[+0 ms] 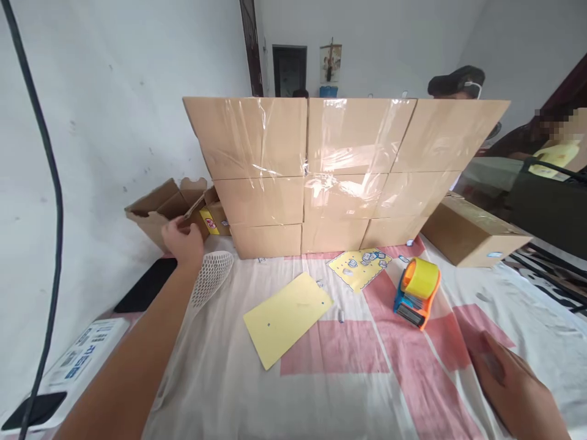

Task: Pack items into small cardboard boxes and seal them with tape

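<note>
At the left, my left hand (184, 241) is closed at the near edge of an open cardboard box (158, 211), with its fingers bent round the rim. A white mesh fly swatter (211, 278) lies beside that wrist. My right hand (516, 382) rests on the cloth at the lower right, fingers loosely extended and holding nothing. Above it lies an orange and blue tape dispenser (418, 315) with a roll of yellow tape (422, 278). A plain yellow card (287, 318) lies in the middle, and a yellow sheet with small scraps (353, 269) is behind it.
A wall of stacked, taped cardboard boxes (343, 177) stands across the back. Another closed carton (474, 229) sits at the right. A black phone-like slab (145, 286), a white printed box (82, 360) and a hanging black cable (50, 159) are at the left. People are behind, at right.
</note>
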A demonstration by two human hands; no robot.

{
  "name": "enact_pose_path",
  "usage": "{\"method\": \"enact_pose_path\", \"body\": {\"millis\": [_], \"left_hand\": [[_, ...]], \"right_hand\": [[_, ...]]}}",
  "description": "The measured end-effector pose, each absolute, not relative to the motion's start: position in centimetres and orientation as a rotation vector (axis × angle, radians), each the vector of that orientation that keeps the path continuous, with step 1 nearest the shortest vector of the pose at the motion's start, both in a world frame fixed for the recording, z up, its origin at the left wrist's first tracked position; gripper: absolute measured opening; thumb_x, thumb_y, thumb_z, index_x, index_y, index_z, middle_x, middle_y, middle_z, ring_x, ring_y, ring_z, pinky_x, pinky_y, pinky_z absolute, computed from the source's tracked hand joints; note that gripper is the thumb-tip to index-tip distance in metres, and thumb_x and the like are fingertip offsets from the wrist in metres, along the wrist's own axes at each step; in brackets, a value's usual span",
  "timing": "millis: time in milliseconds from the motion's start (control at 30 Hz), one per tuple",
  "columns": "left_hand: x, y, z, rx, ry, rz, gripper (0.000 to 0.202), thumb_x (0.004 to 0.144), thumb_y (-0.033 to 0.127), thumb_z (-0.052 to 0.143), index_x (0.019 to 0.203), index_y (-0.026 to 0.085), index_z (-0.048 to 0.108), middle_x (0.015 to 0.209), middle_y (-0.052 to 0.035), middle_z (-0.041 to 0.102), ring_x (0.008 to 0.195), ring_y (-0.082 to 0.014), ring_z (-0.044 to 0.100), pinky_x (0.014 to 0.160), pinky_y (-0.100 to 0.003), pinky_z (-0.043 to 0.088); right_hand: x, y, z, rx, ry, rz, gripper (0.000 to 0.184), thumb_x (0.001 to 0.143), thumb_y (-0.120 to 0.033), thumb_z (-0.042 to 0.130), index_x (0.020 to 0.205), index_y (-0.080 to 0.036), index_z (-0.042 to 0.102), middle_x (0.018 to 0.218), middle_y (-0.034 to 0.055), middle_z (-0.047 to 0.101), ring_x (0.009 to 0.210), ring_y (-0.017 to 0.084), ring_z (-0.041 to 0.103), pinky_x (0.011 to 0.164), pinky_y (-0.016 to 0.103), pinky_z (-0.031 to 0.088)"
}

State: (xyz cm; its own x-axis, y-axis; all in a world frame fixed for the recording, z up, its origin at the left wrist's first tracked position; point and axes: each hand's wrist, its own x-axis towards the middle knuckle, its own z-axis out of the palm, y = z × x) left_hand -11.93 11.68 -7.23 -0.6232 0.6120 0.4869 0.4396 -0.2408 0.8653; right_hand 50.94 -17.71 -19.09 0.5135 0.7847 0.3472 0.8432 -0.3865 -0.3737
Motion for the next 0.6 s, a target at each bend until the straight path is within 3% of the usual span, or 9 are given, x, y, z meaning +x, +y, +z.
{"method": "enact_pose_path", "body": {"millis": [67, 133, 200, 267, 333, 467, 600], "left_hand": [[-13.5, 12.2, -6.9, 1.436, 1.984, 1.953, 0.042, 0.079, 0.023, 0.074, 0.115, 0.009, 0.056, 0.161, -0.0173, 0.03, 0.15, -0.0346, 0.021, 0.125, -0.063, 0.009], [-15.2, 12.8, -6.5, 1.577, 2.117, 1.751, 0.043, 0.073, 0.023, 0.081, 0.108, 0.009, 0.06, 0.161, -0.0167, 0.036, 0.151, -0.0422, 0.015, 0.12, -0.076, 0.001], [-16.8, 13.6, -5.8, 1.668, 2.185, 1.516, 0.03, 0.071, 0.02, 0.081, 0.092, 0.008, 0.063, 0.141, -0.0161, 0.057, 0.144, -0.0454, 0.027, 0.112, -0.084, 0.01], [-17.8, 14.4, -4.7, 1.698, 2.201, 1.446, 0.021, 0.072, 0.018, 0.078, 0.082, 0.007, 0.064, 0.122, -0.0138, 0.065, 0.138, -0.0435, 0.035, 0.111, -0.083, 0.021], [-18.3, 14.7, -3.0, 1.743, 2.236, 1.451, 0.019, 0.074, 0.018, 0.076, 0.082, 0.005, 0.065, 0.125, -0.0147, 0.062, 0.138, -0.0425, 0.035, 0.113, -0.078, 0.025], [-18.3, 11.5, 1.0, 1.79, 2.376, 1.605, 0.031, 0.074, 0.016, 0.075, 0.1, 0.001, 0.066, 0.145, -0.0197, 0.044, 0.144, -0.0436, 0.026, 0.118, -0.07, 0.024], [-15.1, 2.5, 2.0, 1.69, 2.496, 2.112, 0.018, 0.076, 0.013, 0.069, 0.093, 0.008, 0.068, 0.135, -0.0195, 0.051, 0.135, -0.0435, 0.044, 0.108, -0.068, 0.04]], "right_hand": [[50.9, -17.6, -18.7, -2.262, -1.255, -0.064, 0.048, 0.082, -0.057, 0.053, 0.117, -0.028, 0.066, 0.125, 0.0204, 0.071, 0.119, 0.046, 0.067, 0.091, 0.06, 0.059], [50.9, -17.5, -18.4, -2.242, -1.204, -0.051, 0.043, 0.077, -0.057, 0.056, 0.11, -0.032, 0.066, 0.121, 0.0191, 0.073, 0.115, 0.049, 0.068, 0.086, 0.064, 0.059], [50.8, -17.5, -18.1, -2.226, -1.18, -0.049, 0.04, 0.074, -0.057, 0.057, 0.105, -0.034, 0.066, 0.118, 0.0181, 0.074, 0.112, 0.05, 0.068, 0.083, 0.066, 0.058], [50.7, -17.4, -17.9, -2.227, -1.177, -0.03, 0.038, 0.074, -0.058, 0.057, 0.104, -0.034, 0.065, 0.119, 0.0174, 0.073, 0.115, 0.049, 0.067, 0.085, 0.065, 0.058], [50.4, -17.4, -17.6, -2.247, -1.167, 0.001, 0.038, 0.075, -0.06, 0.057, 0.104, -0.035, 0.063, 0.121, 0.0165, 0.073, 0.118, 0.047, 0.066, 0.088, 0.063, 0.057], [49.7, -17.4, -16.9, -2.295, -1.106, 0.046, 0.037, 0.074, -0.061, 0.057, 0.102, -0.037, 0.061, 0.119, 0.0157, 0.073, 0.116, 0.047, 0.066, 0.086, 0.062, 0.055], [49.2, -17.5, -16.5, -2.322, -1.034, 0.082, 0.034, 0.073, -0.062, 0.058, 0.096, -0.037, 0.058, 0.12, 0.0173, 0.072, 0.121, 0.046, 0.064, 0.091, 0.062, 0.052]]}}
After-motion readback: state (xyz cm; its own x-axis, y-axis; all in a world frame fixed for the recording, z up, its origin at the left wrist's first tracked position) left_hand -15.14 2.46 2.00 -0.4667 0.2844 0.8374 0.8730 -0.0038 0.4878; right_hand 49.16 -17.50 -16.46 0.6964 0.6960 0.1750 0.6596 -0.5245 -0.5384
